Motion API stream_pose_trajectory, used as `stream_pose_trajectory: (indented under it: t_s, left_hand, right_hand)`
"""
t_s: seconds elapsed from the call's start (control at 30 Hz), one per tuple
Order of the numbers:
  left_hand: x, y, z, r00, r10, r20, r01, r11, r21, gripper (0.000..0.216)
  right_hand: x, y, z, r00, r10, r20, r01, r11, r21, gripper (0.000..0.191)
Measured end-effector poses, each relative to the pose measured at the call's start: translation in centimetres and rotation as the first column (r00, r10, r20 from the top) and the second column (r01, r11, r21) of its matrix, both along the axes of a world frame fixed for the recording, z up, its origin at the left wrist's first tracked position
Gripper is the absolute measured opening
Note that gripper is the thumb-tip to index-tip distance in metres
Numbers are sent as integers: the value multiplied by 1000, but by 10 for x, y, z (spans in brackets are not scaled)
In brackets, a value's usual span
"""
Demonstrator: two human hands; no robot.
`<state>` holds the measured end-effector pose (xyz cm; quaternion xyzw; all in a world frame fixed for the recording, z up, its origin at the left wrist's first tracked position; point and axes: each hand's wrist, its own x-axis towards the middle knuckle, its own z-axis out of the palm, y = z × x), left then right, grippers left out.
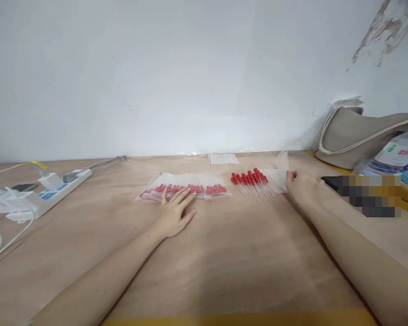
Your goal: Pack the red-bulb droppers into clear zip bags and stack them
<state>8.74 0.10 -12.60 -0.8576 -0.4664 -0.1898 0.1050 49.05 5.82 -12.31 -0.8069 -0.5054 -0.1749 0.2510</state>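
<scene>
One scuffed wall [177, 81] backs the brown-covered table [238, 262]; left hand [175, 213] splays loosely over glossy pouches [218, 194], right hand [303, 188] pinches a filmy bag [278, 179].

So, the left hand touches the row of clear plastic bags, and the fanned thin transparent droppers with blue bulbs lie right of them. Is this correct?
Not quite: in the head view, the droppers have red bulbs, not blue. The rest stands: the left hand touches the bags.

Blurred reddish lettering and a small green mark on a plastic package [394, 153], right edge of the frame, no wording legible
</scene>
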Motion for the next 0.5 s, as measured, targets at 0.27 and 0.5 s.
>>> stream_pose_trajectory:
  t_s: [0.27,0.5]
  left_hand:
    - [0,-3,4,989,4,145,-23,991,132,44]
    - [2,-21,12,907,-153,391,82,978,193,39]
  right_hand:
    - [-97,-57,26,745,601,288,-654,743,141,29]
    - [-160,-101,-5,239,937,255,-962,263,-66,26]
